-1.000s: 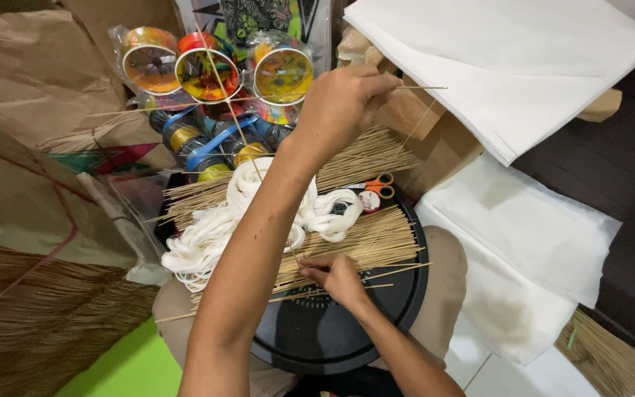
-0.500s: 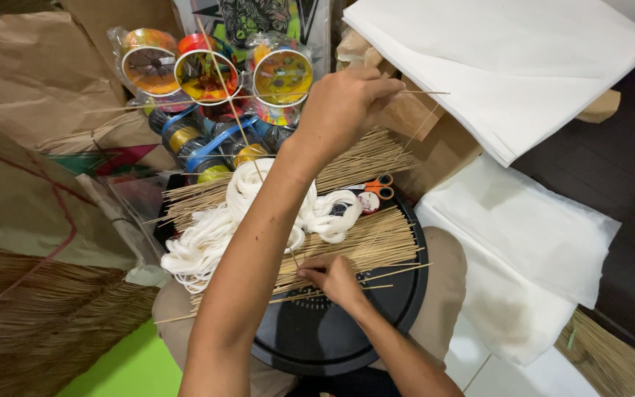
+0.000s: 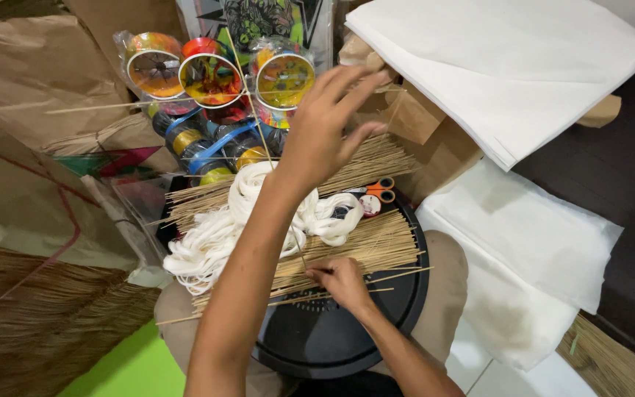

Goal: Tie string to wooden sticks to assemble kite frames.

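My left hand (image 3: 325, 121) reaches forward over the stick bundles, fingers spread, with its fingertips at a thin horizontal stick (image 3: 112, 106) that crosses an upright thin stick (image 3: 248, 103). My right hand (image 3: 339, 283) rests on a black round tray (image 3: 332, 338) on my lap and pinches the lower end of the upright stick. Two bundles of thin bamboo sticks (image 3: 376, 242) lie across the tray. A skein of white string (image 3: 214, 235) is draped between them.
Orange-handled scissors (image 3: 380, 191) lie by the far bundle. Colourful string spools (image 3: 211, 77) in plastic stand behind. Brown paper (image 3: 31, 73) is at left, white paper sheets (image 3: 508, 66) at right, and broom-like stick bundles (image 3: 23, 323) at lower left and lower right (image 3: 604, 360).
My left hand was closed around the horizontal stick; now its fingers have spread apart. My right hand has stayed in place on the tray.
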